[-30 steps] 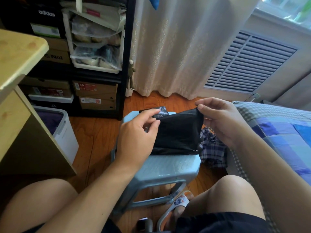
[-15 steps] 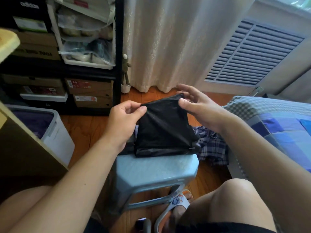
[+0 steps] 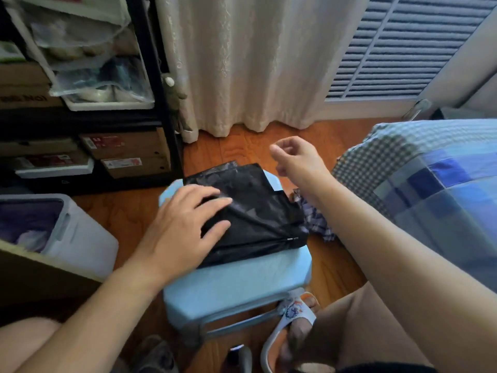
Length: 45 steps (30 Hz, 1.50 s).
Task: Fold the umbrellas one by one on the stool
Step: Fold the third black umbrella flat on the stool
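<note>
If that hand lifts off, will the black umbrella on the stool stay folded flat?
Probably not fully: the black umbrella fabric looks thin, creased and floppy, flat only under the left hand. Its sheen suggests it may slide on the smooth stool. It likely lifts easily.

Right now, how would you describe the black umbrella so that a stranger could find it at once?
Look at the light blue stool in the middle of the wooden floor. The black umbrella lies flat on its seat, under the left hand. Unlike the checked cloth beside it, it is plain, shiny black.
</note>
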Each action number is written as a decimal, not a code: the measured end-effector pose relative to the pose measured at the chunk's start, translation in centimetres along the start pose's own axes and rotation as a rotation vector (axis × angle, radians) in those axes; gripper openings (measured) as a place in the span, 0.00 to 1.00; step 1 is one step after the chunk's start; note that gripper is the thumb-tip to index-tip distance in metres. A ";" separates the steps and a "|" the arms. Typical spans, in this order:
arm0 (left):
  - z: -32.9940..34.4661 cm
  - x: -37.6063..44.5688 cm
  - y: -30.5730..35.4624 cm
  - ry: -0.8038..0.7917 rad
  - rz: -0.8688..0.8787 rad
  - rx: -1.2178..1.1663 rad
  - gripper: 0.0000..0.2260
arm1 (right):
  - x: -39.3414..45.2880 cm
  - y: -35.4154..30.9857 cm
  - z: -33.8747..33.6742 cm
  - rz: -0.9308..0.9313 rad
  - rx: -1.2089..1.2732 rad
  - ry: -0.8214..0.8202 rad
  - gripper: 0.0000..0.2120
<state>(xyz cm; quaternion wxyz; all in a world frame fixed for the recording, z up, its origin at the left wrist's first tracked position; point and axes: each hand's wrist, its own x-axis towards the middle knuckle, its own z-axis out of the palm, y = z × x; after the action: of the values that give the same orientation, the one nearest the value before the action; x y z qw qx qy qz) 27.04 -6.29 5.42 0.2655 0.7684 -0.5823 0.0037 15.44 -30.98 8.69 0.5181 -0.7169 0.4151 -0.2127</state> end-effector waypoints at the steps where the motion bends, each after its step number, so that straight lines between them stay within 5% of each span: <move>1: 0.4 -0.7 0.4 -0.151 -0.049 0.058 0.26 | -1.2 0.1 -1.4 0.002 0.035 0.085 0.07; 4: 1.8 -2.2 0.9 -0.350 -0.270 0.191 0.36 | -6.6 2.0 -4.7 0.026 -0.048 0.196 0.07; 8: 1.6 -3.0 1.3 -0.207 -0.310 0.140 0.35 | -12.0 5.0 -4.5 0.077 -0.101 -0.010 0.05; 14: 1.6 -5.5 1.4 -0.230 -0.510 0.085 0.36 | -11.8 5.0 -4.1 -0.024 -0.057 0.047 0.08; 26: 2.3 -5.9 1.6 -0.147 -0.424 0.208 0.32 | -11.8 5.4 -4.1 -0.052 -0.065 0.033 0.10; 32: 2.1 -5.7 1.5 -0.150 -0.448 0.193 0.32 | -12.5 5.1 -5.3 0.141 0.449 -0.068 0.09; 39: 2.2 -5.7 1.3 -0.161 -0.425 0.210 0.31 | -11.5 4.9 -5.3 0.097 0.179 -0.089 0.09; 45: 2.2 -5.8 1.2 -0.155 -0.416 0.198 0.31 | -11.5 4.0 -4.3 -0.027 0.250 0.002 0.09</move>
<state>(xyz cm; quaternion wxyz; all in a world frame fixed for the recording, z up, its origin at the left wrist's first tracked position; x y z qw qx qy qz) 23.44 -2.21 2.19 0.1384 0.8920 -0.4272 -0.0529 4.30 -24.53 8.08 0.6001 -0.6519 0.3764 -0.2704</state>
